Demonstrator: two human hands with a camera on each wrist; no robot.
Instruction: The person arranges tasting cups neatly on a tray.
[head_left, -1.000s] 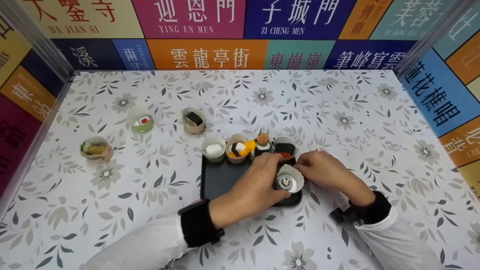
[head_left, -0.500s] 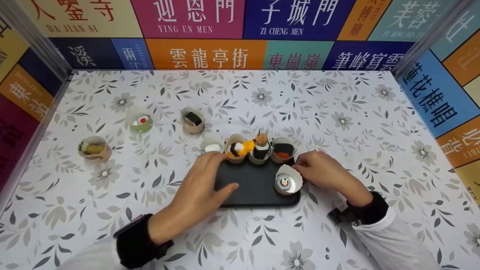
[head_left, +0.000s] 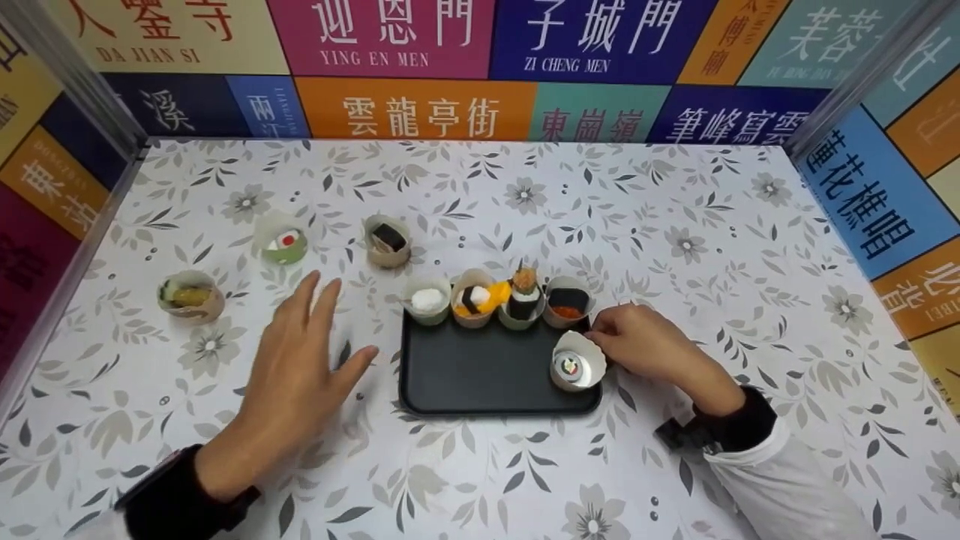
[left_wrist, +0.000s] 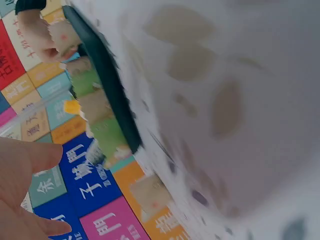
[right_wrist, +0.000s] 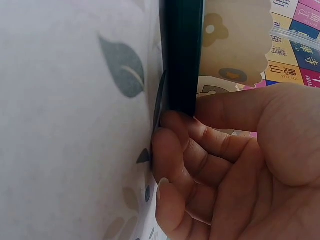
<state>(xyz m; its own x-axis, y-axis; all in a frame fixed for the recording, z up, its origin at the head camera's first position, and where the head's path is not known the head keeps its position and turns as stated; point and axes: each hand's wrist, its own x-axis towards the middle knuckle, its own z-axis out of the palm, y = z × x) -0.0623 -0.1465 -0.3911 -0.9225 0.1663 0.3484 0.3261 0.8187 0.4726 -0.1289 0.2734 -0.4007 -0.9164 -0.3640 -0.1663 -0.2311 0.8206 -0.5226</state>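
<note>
Over the table at left, my left hand [head_left: 292,367] hovers with fingers spread, holding nothing; it is nearest the paper cup with a yellow-topped piece [head_left: 191,296] and the green cup with a red-dotted white piece [head_left: 282,240]. My right hand [head_left: 649,345] pinches the right edge of the black tray [head_left: 480,375], thumb and curled fingers at its rim [right_wrist: 182,55]. Beside that thumb, a paper cup with a round sushi roll [head_left: 577,361] stands on the tray. Along the far edge are cups with white [head_left: 427,301], yellow-orange [head_left: 474,300], seaweed-wrapped [head_left: 521,304] and red-and-black [head_left: 568,302] toy-like sushi.
Another paper cup with a black-banded piece [head_left: 388,241] stands behind the tray, to its left. A white floral cloth [head_left: 675,487] covers the table. Panels with large characters [head_left: 412,109] wall in the back and sides.
My left hand has let go of the sushi roll cup at the tray's right and moved left, off the tray, its fingers spreading. The right hand has stayed at the tray's edge.
</note>
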